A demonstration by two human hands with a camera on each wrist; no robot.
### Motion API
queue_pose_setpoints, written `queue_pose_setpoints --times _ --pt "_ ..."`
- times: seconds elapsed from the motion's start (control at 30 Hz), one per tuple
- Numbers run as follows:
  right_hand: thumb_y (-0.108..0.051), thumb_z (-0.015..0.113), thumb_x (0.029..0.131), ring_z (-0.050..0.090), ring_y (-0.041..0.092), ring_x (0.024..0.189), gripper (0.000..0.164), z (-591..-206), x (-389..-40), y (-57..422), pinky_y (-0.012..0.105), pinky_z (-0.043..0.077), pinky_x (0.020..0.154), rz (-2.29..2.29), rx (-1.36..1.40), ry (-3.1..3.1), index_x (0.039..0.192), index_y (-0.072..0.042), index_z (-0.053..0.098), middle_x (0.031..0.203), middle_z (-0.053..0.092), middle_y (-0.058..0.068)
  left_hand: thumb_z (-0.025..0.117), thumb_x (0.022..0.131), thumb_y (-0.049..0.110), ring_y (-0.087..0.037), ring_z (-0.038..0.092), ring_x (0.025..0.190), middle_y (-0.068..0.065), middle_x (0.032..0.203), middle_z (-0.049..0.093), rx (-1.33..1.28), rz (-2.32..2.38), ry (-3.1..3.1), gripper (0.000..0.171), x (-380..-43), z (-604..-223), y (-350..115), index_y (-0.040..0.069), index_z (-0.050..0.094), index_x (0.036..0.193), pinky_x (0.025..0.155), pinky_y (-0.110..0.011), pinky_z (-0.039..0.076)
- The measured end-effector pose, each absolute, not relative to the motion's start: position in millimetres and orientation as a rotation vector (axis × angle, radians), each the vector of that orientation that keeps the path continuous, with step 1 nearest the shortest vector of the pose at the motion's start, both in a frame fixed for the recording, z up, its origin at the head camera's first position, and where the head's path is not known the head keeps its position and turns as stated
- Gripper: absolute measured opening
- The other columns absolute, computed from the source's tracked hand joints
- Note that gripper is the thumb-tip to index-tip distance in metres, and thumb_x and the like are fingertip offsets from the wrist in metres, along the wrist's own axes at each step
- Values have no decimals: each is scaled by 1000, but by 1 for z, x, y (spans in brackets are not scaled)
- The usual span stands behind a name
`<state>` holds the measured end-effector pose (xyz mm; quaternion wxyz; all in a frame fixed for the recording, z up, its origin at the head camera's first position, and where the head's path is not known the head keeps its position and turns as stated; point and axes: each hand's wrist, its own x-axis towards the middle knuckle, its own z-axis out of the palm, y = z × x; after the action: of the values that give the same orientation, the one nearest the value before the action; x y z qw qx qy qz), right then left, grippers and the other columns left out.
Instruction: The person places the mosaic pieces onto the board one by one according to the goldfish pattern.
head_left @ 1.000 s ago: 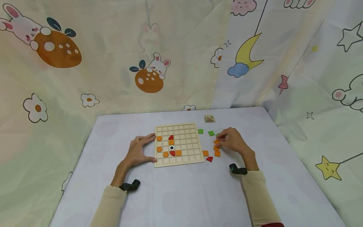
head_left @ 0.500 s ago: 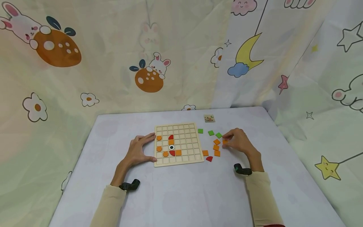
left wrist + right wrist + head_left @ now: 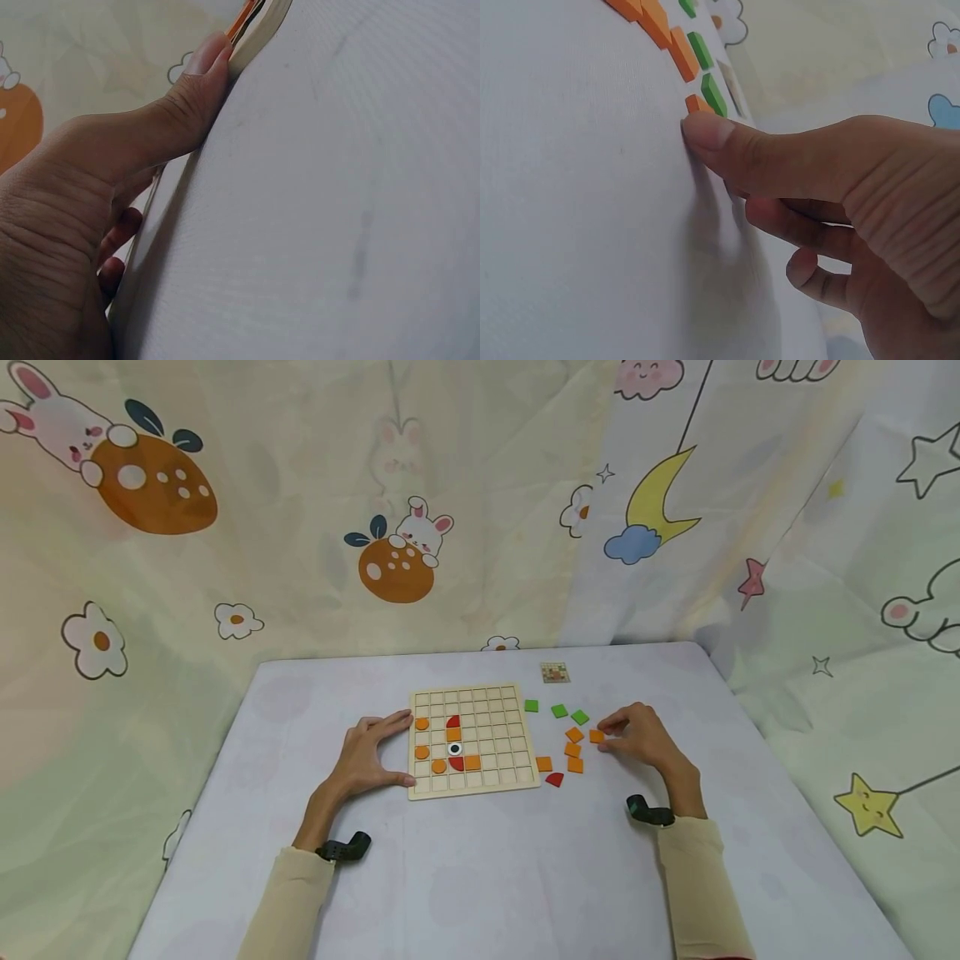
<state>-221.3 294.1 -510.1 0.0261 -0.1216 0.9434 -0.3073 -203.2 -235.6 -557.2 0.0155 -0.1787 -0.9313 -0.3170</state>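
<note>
A pale wooden grid board (image 3: 495, 727) lies on the table in the head view, with orange discs, red quarter-rounds, orange squares and a black-and-white eye disc in its cells. My left hand (image 3: 362, 760) rests against its left edge, thumb near the front corner and fingers farther back. In the left wrist view the thumb (image 3: 191, 105) presses the board's rim. My right hand (image 3: 641, 739) has thumb and index fingertips at the right side of an orange square tile (image 3: 596, 737), pinching it. The right wrist view shows the thumb partly hiding that orange tile (image 3: 696, 103).
Between the board and my right hand lie several more orange squares (image 3: 572, 749), three green tiles (image 3: 559, 711) and a red quarter-round (image 3: 554, 779). A small patterned card (image 3: 555, 672) lies near the back edge. A printed cloth (image 3: 480, 510) hangs behind the table.
My right hand has moved right, drawing one orange square out from the others; in the last half second the hand shifts slightly farther right while the tile barely moves. Left hand and board stay put.
</note>
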Motion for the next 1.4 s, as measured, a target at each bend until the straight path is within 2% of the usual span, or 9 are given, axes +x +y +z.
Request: queue_pose_setpoints --times 0.27,0.53,0.83,1.4 --pt "-5 94 84 68 23 88 26 -514 -223 298 30 54 82 -946 -370 2922 108 2 85 100 84 13 102 61 60 -33 46 139 4 174 47 -557 -980 -2898 118 -202 -556 -235 26 54 163 114 -59 30" --pt "-8 95 84 67 24 89 27 -515 -222 299 36 54 85 -972 -303 2913 107 1 85 98 83 13 102 61 59 -34 46 139 3 174 47 -562 -993 -2893 118 -202 -556 -235 25 54 163 116 -61 29" --pt "-6 94 83 67 21 87 24 -515 -221 302 30 53 82 -987 -316 2914 105 0 86 98 84 12 103 61 59 -33 46 138 3 174 47 -559 -1000 -2891 118 -202 -555 -235 25 54 163 115 -60 29" --pt "-1 91 85 65 20 85 21 -515 -223 301 28 52 81 -998 -358 2897 105 1 86 94 83 10 102 62 59 -34 46 140 2 174 46 -563 -993 -2892 118 -202 -556 -235 24 54 163 115 -61 29"
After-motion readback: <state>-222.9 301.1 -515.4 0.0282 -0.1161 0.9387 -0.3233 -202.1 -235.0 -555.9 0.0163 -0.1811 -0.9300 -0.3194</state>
